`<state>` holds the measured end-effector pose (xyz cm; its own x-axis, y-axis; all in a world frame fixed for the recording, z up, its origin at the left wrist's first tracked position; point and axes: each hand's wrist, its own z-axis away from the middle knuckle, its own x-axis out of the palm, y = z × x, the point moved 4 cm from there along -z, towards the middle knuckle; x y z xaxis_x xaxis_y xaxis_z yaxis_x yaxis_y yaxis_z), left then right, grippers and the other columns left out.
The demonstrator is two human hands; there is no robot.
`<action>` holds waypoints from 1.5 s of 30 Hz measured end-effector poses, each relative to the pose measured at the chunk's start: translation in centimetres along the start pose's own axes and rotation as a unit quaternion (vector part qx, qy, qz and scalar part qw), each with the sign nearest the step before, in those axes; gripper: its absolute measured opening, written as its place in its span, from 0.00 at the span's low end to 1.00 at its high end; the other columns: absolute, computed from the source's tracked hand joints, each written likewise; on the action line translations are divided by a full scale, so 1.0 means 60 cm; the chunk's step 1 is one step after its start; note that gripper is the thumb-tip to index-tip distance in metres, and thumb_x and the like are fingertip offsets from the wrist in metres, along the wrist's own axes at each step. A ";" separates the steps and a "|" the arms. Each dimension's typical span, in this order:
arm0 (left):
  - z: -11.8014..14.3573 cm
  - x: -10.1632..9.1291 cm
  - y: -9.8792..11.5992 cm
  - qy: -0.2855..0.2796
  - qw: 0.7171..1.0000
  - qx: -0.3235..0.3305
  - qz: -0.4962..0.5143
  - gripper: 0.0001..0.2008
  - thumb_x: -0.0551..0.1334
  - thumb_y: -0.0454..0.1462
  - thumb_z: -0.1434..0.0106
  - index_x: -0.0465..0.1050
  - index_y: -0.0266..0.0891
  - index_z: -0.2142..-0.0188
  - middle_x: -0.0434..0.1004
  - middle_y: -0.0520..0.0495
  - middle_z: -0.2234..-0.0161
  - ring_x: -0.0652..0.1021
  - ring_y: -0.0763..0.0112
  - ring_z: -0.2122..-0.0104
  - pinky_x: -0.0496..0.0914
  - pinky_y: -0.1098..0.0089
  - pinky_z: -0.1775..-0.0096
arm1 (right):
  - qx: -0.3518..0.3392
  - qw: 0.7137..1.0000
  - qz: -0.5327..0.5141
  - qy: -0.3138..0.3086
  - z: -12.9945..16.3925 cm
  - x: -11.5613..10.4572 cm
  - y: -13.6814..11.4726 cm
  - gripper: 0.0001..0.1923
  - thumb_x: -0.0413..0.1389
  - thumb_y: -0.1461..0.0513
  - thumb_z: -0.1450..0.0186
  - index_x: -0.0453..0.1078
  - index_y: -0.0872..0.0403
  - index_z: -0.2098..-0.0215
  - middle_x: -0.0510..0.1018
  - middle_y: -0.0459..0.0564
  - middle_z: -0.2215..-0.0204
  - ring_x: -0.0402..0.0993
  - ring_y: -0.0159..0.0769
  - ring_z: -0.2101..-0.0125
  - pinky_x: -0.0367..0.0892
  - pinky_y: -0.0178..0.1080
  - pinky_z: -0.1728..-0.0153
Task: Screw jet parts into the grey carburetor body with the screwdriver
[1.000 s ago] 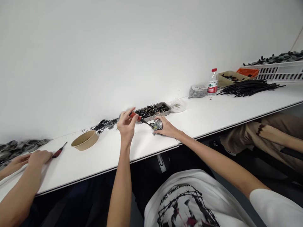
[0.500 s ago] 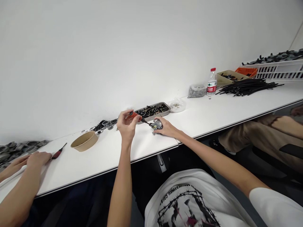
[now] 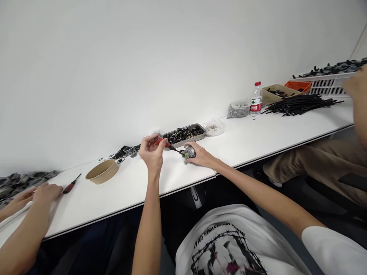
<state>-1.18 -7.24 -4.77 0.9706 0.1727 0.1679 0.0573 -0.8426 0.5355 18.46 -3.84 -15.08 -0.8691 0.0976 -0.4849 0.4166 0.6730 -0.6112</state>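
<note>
Against the metal tray (image 3: 185, 134) of small black parts at the back of the white table (image 3: 258, 139), little has shifted over the last second: the left hand (image 3: 151, 152) has rolled the red-handled screwdriver (image 3: 168, 145) a little between its fingers, the handle now sitting slightly lower and closer to the tray's near left corner, while the tip stays on the small grey part (image 3: 188, 153) just in front of the tray. That reads as a screw being turned a bit at a time, with the work not finished. The left hand is closed around the handle in a fingertip pinch, thumb and forefinger doing the holding. The right hand (image 3: 200, 156) is curled over the grey part, pressing it to the table just in front of the tray. Well to the tray's right, a co-worker's hand (image 3: 357, 86) has come into view.
</note>
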 end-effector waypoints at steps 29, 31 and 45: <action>0.005 -0.011 -0.001 -0.087 0.995 -0.031 0.044 0.15 0.69 0.42 0.43 0.72 0.37 0.60 0.80 0.46 0.67 0.84 0.60 0.67 0.79 0.59 0.60 | 0.006 1.000 0.008 -0.007 -0.004 -0.003 0.000 0.37 0.68 0.56 0.45 0.61 0.47 0.40 0.70 0.52 0.43 0.68 0.46 0.45 0.64 0.49 0.45; 0.006 -0.014 0.000 -0.096 0.994 -0.035 0.044 0.14 0.68 0.42 0.42 0.73 0.38 0.59 0.80 0.45 0.66 0.84 0.59 0.66 0.79 0.58 0.58 | 0.008 1.000 0.007 -0.009 -0.004 -0.003 0.001 0.37 0.68 0.56 0.44 0.61 0.47 0.40 0.69 0.52 0.43 0.67 0.46 0.44 0.64 0.49 0.45; -0.007 -0.016 0.011 -0.143 0.990 -0.008 0.005 0.16 0.67 0.40 0.39 0.77 0.41 0.52 0.77 0.46 0.63 0.82 0.65 0.65 0.78 0.62 0.58 | 0.015 1.000 0.005 0.004 -0.002 -0.005 0.002 0.36 0.68 0.55 0.44 0.61 0.47 0.41 0.69 0.50 0.42 0.66 0.45 0.43 0.62 0.47 0.43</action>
<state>-2.19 -7.71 -4.23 0.9978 0.0113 -0.0659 0.0457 -0.8351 0.5482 18.73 -3.68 -14.95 -0.8665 0.1107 -0.4867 0.4340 0.6489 -0.6250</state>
